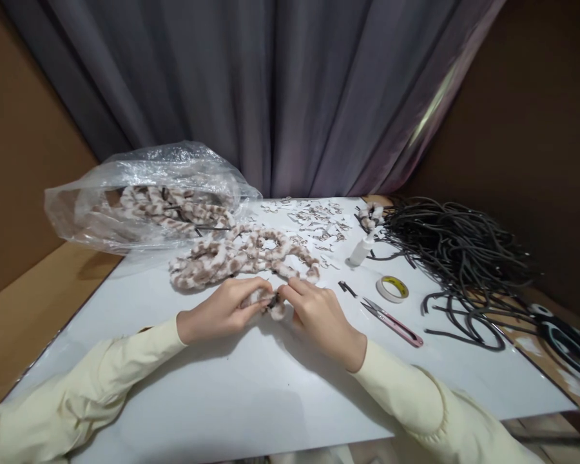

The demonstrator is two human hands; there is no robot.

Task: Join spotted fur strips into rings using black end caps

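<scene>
Fuzzy piece (276,310), apparently between both hands (265,303)

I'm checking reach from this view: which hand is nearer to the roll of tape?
The right hand; it is just left of the tape roll, past the snips. The left hand is farther left.

From where I sit, the fingertips of the left hand (227,308) and right hand (319,316) cover much of the fluffy piece (276,310) between them, so I can't make out its full shape or the small dark bit in its middle. Wrinkled plastic (154,151) blurs the fluffy strips (174,206) inside the bag for me. The small scraps (319,222) are too fine to identify. My view cuts off the black-handled scissors (568,341) at the right edge, and both sleeves (106,374) lower down.
</scene>
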